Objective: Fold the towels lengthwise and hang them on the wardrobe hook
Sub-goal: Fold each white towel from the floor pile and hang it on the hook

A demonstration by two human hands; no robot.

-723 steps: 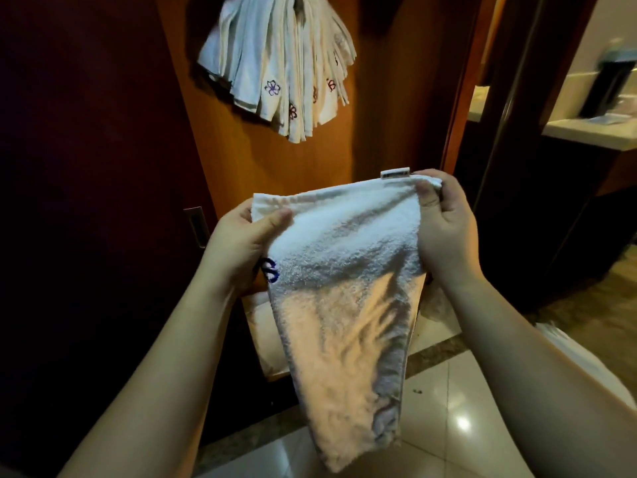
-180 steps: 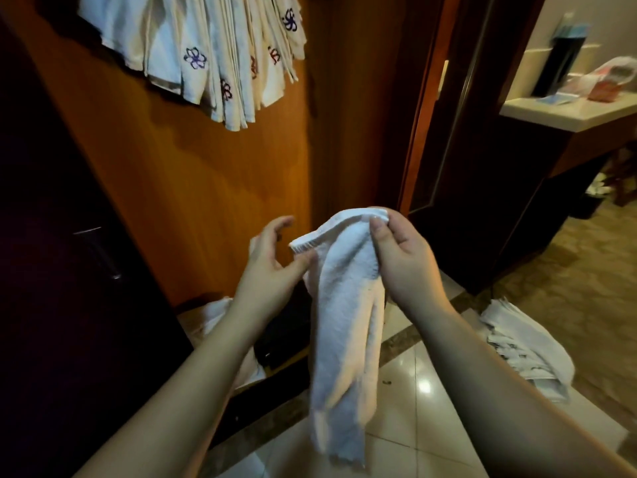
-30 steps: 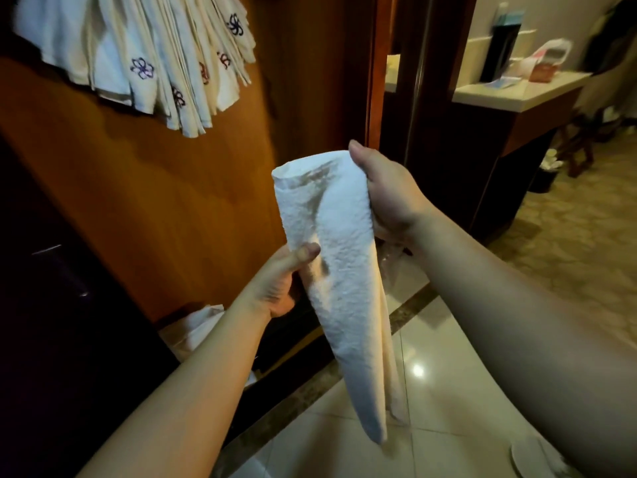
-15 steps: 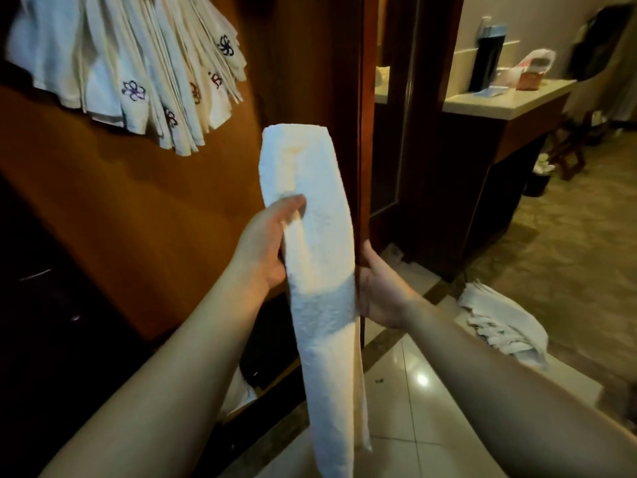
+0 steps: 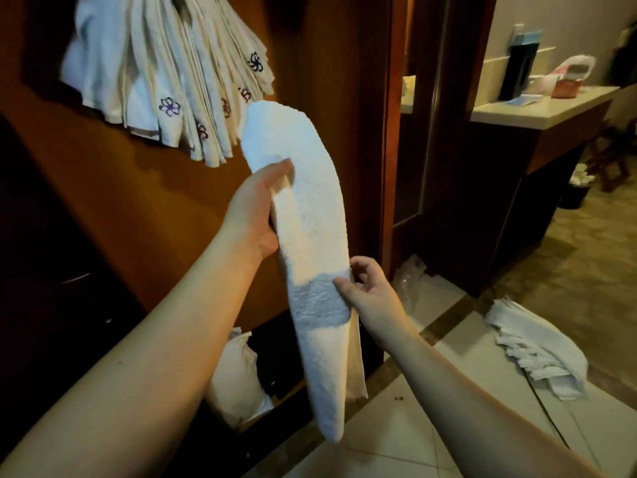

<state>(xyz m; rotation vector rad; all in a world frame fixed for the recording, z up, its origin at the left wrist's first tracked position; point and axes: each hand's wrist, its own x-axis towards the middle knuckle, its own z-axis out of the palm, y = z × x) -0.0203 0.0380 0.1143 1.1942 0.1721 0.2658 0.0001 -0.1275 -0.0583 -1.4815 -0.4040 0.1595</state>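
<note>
A white towel (image 5: 310, 215), folded into a long narrow strip, hangs upright in front of me. My left hand (image 5: 253, 212) grips its upper part, thumb across the front. My right hand (image 5: 367, 291) pinches the strip's right edge lower down, thumb on the front. The strip's top end almost reaches a bunch of several white towels (image 5: 162, 77) with small embroidered flowers, which hang on the wooden wardrobe door (image 5: 138, 208). The hook itself is hidden behind that bunch.
A heap of loose white towels (image 5: 537, 346) lies on the tiled floor at the right. A pale bag (image 5: 238, 377) sits in the wardrobe's bottom. A dark door frame (image 5: 444, 132) and a counter (image 5: 537, 108) with items stand to the right.
My left hand has lifted the folded towel up and left, toward the hanging bunch. My right hand has come round from behind the strip and now pinches its right edge.
</note>
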